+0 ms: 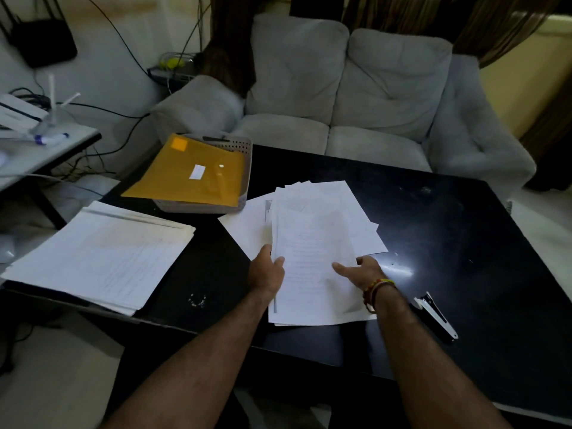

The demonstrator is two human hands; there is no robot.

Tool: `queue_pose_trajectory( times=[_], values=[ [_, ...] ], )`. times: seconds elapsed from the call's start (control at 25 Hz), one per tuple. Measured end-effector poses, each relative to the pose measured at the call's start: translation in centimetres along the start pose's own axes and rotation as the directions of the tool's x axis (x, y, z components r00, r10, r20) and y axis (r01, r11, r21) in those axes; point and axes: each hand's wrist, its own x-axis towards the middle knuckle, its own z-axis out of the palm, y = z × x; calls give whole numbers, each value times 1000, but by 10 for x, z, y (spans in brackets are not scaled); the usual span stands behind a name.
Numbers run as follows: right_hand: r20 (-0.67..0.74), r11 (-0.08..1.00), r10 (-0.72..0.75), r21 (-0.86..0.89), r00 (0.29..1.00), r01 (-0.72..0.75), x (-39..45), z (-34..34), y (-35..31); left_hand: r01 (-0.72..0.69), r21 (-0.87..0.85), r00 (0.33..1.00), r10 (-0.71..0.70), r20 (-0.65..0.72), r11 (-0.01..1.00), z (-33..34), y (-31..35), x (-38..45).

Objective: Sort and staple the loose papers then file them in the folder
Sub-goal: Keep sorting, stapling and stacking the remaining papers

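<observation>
A glossy black counter (448,243) fills the middle of a dim room, a bright glare on its top. Beyond its far edge stands a grey two-seat sofa (346,97) against brown curtains (483,23). Left, a white side table (46,153) stands by a pale wall (123,32) with trailing black cables (123,109). The floor (62,382) is pale.

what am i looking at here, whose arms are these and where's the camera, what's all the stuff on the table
There is no machine: a person wears a camera on the head, looking down at their own arms. On the black table, the left hand grips the edge of a loose paper pile, and the right hand rests on it with its fingers out. A stapler lies to the right. A bigger paper stack lies to the left. Behind it, a yellow folder lies on a grey basket.
</observation>
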Motion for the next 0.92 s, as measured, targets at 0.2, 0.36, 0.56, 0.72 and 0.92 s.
queue_pose_trajectory(
  times=[0.2,0.36,0.56,0.72,0.92],
  values=[
    [-110,979,44,205,993,-21,-7,-6,17,2,-84,993,-12,-116,996,-7,-4,-10],
    [-345,999,46,34,938,-37,-6,2,5,-7,84,957,31,-288,996,-42,-24,-1],
    [-469,963,166,-112,868,-245,-6,30,-32,-55,293,937,150,-314,955,-50,-48,3],
    [-473,959,231,-38,850,-281,11,48,-32,-47,328,939,153,-306,943,-49,-54,7],
    [-584,987,124,-8,802,-158,10,52,-29,-60,333,936,169,-308,941,-51,-50,5]
  ],
)
